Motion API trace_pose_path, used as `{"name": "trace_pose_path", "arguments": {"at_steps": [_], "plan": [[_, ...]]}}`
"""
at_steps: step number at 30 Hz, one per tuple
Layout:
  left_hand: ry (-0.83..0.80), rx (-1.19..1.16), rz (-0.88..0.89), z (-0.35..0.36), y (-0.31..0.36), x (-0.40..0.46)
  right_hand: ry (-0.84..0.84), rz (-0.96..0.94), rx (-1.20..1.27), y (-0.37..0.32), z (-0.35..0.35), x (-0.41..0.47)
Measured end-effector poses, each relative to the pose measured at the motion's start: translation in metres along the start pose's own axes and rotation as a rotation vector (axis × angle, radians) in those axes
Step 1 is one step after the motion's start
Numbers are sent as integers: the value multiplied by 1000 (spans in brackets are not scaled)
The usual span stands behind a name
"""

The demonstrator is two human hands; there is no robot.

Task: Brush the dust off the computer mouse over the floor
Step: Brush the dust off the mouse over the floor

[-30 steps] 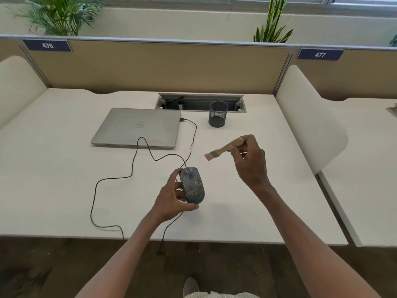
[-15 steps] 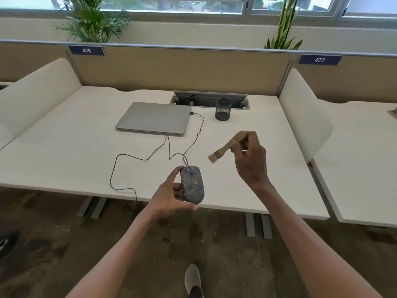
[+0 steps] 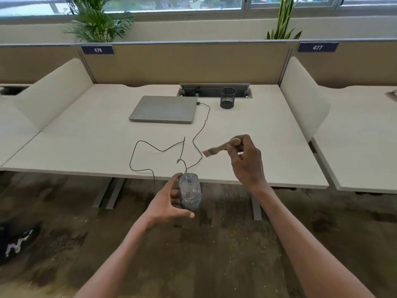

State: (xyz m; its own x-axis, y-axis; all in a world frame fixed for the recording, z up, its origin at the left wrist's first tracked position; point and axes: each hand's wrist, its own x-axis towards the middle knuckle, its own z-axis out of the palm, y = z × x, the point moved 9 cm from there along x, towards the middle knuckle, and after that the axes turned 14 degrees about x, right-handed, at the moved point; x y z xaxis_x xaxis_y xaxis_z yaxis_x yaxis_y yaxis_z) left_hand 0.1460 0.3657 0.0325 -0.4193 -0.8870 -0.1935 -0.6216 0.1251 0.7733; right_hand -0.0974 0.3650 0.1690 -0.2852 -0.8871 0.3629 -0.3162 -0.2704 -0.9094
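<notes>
- The floor [image 3: 214,254] is dark, mottled carpet, and both bare forearms reach forward over it.
- The left hand [image 3: 169,203] grips the computer mouse [image 3: 190,193], thumb curled under its near end and fingers wrapped around its left side. The mouse is grey and speckled with pale dust, held top-up in the air just in front of the near edge of the surface [image 3: 86,147], over the floor.
- The mouse's black cable [image 3: 202,130] rises from its far end onto the surface, loops across it and runs up to the right rear corner of a closed grey laptop [image 3: 164,108].
- The right hand [image 3: 247,162] is raised above the surface, to the right of the mouse and apart from it. Its fingers are clamped on the wooden handle of a small brush [image 3: 221,147], whose bristles point left and slightly down, touching nothing.
- A black mesh pen cup [image 3: 227,97] stands right of the laptop, just in front of a grey cable hatch [image 3: 214,89] set in the surface.
- Tan partition panels [image 3: 182,63] close off the back, with number plates 476 [image 3: 98,49] and 477 [image 3: 317,47].
- Potted plants [image 3: 96,20] stand behind the partition under the windows.
</notes>
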Motion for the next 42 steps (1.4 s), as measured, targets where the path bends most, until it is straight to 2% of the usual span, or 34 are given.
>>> {"name": "trace_pose_path", "arguments": {"at_steps": [11,17,26,31,42], "plan": [[-147,-7,56,-30,-67,-45,185,57,-91,-18,53,-85],[-206,-23,91,-36,-83,-59,224,76,-94,-36,83,-122],[-174,-25,83,-17,-83,-79,106,61,-119,-38,99,-121],[-125,-48,48,-8,-73,-82,32,117,-127,-27,98,-109],[-112,-68,21,6,-65,-85,-20,135,-151,-18,111,-93]]}}
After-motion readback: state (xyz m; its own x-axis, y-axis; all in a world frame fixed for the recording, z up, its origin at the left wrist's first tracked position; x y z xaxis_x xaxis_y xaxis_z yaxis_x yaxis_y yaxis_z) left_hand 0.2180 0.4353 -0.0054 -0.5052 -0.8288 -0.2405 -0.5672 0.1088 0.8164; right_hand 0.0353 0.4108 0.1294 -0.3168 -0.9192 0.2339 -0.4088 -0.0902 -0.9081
